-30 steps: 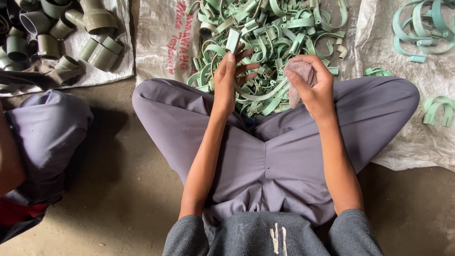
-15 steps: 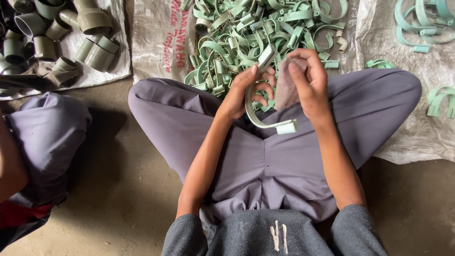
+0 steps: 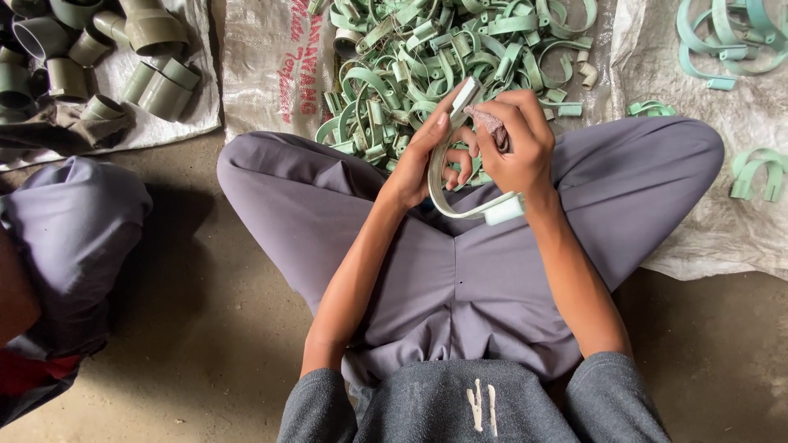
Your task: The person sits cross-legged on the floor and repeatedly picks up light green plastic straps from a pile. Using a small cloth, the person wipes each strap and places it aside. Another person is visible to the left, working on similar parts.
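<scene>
Left hand [image 3: 419,160] is up over the lap, fingers curled around a pale green curved clamp strap [image 3: 447,193], thumb along its upper end near the blocky tip, and the strap loops down below the fingers to a second blocky end just under the right wrist. Right hand [image 3: 513,148] sits just beside the left, almost knuckle to knuckle, fingers bunched tight on a small pinkish-brown cloth [image 3: 491,123] pressed against the strap's upper part; most of the cloth is buried inside the fist. Directly beyond the fingertips lies a heaped pile of green clamp straps [image 3: 443,49], tangled and overlapping, its near edge tucked between the crossed knees in grey-purple trousers [image 3: 460,279]. The pile rests on a whitish woven sack [image 3: 263,74] spread flat, left of the left hand's fingers, with red lettering running up its surface. Out past the right hand's fingers, well apart, another pale sack sheet [image 3: 706,221] carries a few loose teal straps [image 3: 722,37] at the far corner and a pair of greener ones [image 3: 757,174] off to the side. Far to the left of the fingers, on a further sheet, sits a cluster of grey-green pipe fittings [image 3: 123,57], short sockets and elbows lying on their sides. At the left edge another person's knee [image 3: 74,238] in the same grey-purple cloth rests on the bare concrete floor [image 3: 213,344]. Nothing lies between the two hands and the pile; the strap hangs free above the lap.
</scene>
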